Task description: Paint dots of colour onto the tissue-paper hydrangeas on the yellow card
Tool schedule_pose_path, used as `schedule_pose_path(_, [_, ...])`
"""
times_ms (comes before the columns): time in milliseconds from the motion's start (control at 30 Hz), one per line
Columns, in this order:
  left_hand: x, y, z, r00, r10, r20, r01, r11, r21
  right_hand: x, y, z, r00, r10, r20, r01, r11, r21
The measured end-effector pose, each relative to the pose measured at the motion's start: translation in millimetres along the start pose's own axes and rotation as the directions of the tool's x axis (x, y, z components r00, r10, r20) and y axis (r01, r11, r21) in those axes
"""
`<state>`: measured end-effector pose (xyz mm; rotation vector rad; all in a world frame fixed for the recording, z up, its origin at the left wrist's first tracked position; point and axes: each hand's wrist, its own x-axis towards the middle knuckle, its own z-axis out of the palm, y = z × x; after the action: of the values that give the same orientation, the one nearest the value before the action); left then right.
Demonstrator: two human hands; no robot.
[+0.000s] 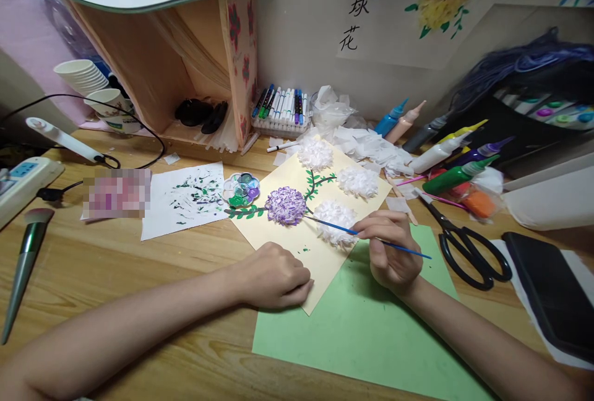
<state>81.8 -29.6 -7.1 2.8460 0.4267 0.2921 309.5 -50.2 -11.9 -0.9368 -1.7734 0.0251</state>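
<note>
My right hand (392, 249) pinches a thin blue paintbrush (394, 244), its tip near the edge of a purple-tinted paper flower (286, 205). That flower sits on a cream sheet (297, 265) with several white paper flowers (357, 182) and painted green leaves (320, 183). My left hand (276, 278) rests closed on the sheet's lower part; whether its curled fingers hold anything is hidden. A flower-shaped paint palette (241, 190) with green and purple paint stands at the sheet's left corner. Under the cream sheet lies a green sheet (362, 339).
Left of the palette lies a paint-smeared white paper (185, 203). Black scissors (468, 246) and a dark phone (552, 296) lie at right. Behind stand paint bottles (464, 175), markers (282, 106), torn white tissue (362, 144) and an open box (244, 67). A makeup brush (28, 265) lies far left.
</note>
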Motion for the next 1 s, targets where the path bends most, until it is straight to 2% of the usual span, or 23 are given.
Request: schedule_pose_path(1000, [0.9, -0.1, 0.4, 1.000, 0.009, -0.009, -0.009, 1.000, 0.017, 2.7, -2.2, -1.0, 0.994, -0.010, 0.108, 0.010, 1.000, -0.002])
